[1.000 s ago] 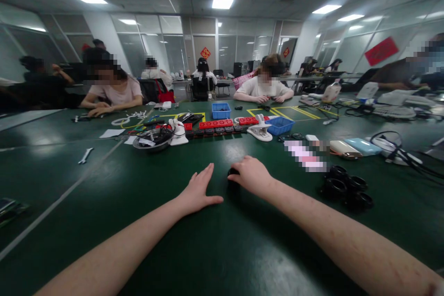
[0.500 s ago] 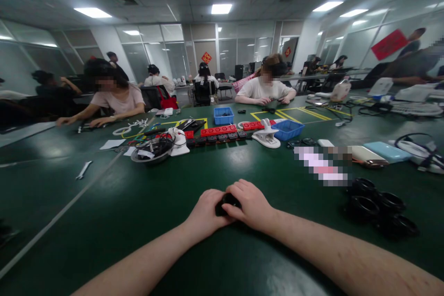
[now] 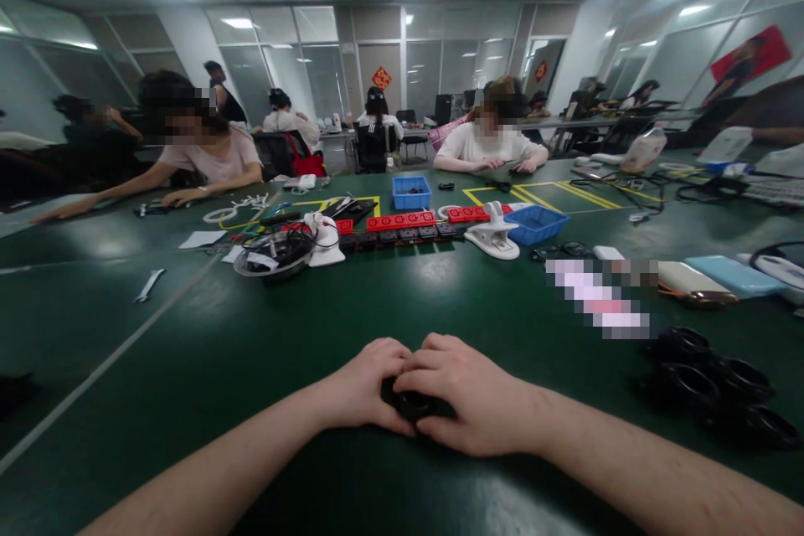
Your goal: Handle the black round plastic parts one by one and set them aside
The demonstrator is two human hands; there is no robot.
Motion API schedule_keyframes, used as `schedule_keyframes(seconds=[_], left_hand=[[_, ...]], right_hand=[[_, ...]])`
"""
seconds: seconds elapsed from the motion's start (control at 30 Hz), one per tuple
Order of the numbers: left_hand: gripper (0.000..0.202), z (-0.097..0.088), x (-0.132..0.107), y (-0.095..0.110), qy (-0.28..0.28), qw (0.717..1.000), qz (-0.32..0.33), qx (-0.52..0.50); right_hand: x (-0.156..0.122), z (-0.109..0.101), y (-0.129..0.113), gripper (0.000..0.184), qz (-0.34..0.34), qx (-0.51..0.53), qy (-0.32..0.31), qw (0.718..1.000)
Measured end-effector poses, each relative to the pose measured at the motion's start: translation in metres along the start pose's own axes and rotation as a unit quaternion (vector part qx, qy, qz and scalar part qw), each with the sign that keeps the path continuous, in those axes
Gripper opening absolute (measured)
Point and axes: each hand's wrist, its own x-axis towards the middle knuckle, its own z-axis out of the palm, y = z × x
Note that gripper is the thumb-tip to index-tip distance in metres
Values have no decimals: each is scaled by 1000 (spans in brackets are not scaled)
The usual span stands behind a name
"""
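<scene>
Both my hands are wrapped round a black ring-shaped part (image 3: 414, 404) low over the green table (image 3: 282, 452). My left hand (image 3: 370, 385) grips its left side, thumb at the near edge and fingers over the far edge. From the right, my right hand (image 3: 468, 394) curls over the top, its thumb near my left thumb. The fingers cover most of the part, so its full shape is hidden. Off to the right lie several black round, hollow parts (image 3: 684, 385) in a cluster.
A wrench (image 3: 149, 286) lies at the left. Further back are a metal bowl of cables (image 3: 270, 255), red power strips (image 3: 402, 220), a white clamp (image 3: 493, 236) and blue bins (image 3: 537, 226). Power banks (image 3: 694, 283) lie at the right. Co-workers sit across the table.
My right hand has shifted further over the black part, with its fingers and thumb spread wider around it. The camera view has tilted slightly downward.
</scene>
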Motion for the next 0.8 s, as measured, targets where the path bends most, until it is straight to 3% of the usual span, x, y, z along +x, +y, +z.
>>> schedule_keyframes(seconds=[0.1,0.23,0.37,0.5,0.63,0.8], left_hand=[[37,-4,-3,1,-55,998,31,-6],[51,-1,-4,4,-74,997,19,-17],[60,6,-4,4,-30,1000,9,-1],[55,11,-2,2,39,999,-9,-8],[42,11,-1,3,66,998,-19,6],[41,9,-1,1,54,998,-15,21]], right_hand=[[-3,8,-3,22,-61,54,8,997],[-5,24,-4,9,-82,73,46,993],[-8,29,-2,30,-79,39,122,989],[-7,33,4,51,-8,29,212,977],[-4,37,9,33,55,9,199,978],[-4,35,9,19,-11,36,182,983]])
